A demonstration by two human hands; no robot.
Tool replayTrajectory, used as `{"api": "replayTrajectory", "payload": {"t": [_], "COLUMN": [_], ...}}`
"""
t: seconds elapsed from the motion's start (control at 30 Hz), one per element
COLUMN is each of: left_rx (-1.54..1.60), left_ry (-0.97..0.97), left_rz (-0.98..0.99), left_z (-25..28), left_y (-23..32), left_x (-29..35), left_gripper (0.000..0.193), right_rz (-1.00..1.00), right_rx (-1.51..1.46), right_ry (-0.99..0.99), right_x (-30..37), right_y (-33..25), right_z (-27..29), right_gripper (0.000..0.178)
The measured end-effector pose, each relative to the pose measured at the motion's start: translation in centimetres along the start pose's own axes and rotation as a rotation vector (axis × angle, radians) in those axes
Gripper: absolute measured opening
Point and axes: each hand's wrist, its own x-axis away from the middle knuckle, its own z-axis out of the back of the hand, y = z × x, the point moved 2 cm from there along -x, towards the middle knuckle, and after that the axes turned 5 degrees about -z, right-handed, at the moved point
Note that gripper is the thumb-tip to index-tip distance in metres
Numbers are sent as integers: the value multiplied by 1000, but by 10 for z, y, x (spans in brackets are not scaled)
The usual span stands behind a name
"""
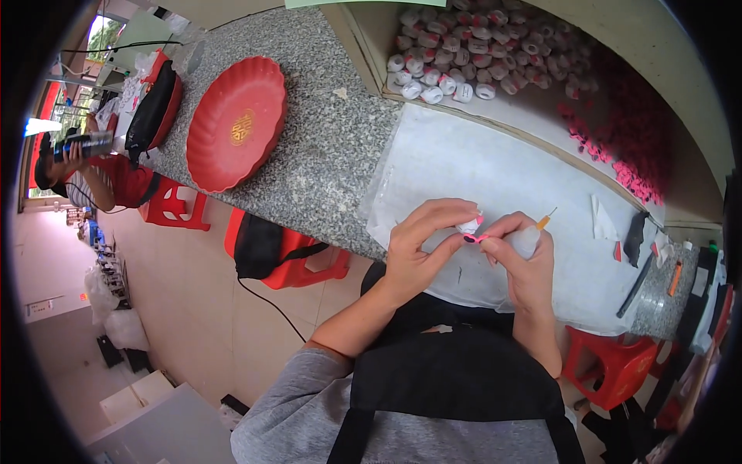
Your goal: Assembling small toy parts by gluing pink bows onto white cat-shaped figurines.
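Left hand (421,249) – fingers pinching small white-and-pink piece (468,226). Right hand (530,267) – fingers pinching pink strip (484,238) just beside it, needle-tipped squeeze bottle (525,242) held too. Below fingers, white sheet (456,166) on granite tabletop (332,139); well left of them, red scalloped tray (212,127).

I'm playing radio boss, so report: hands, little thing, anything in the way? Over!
Left hand: pinching small white piece. Right hand: cradling orange-tipped bottle, fingertips at pink piece. Red scalloped tray off left, apart from both hands.
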Motion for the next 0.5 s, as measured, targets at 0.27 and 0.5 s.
{"api": "replayTrajectory", "payload": {"t": [0.27,0.5], "left_rx": [82,497], "left_ry": [21,59], "left_rz": [-17,196], "left_z": [-1,4], "left_y": [3,0], "left_x": [-1,4], "left_gripper": [27,28], "right_rz": [48,263], "right_rx": [4,19], "right_ry": [25,47], "right_x": [-3,-2], "right_y": [8,12], "right_z": [-2,-10], "right_gripper": [10,21]}}
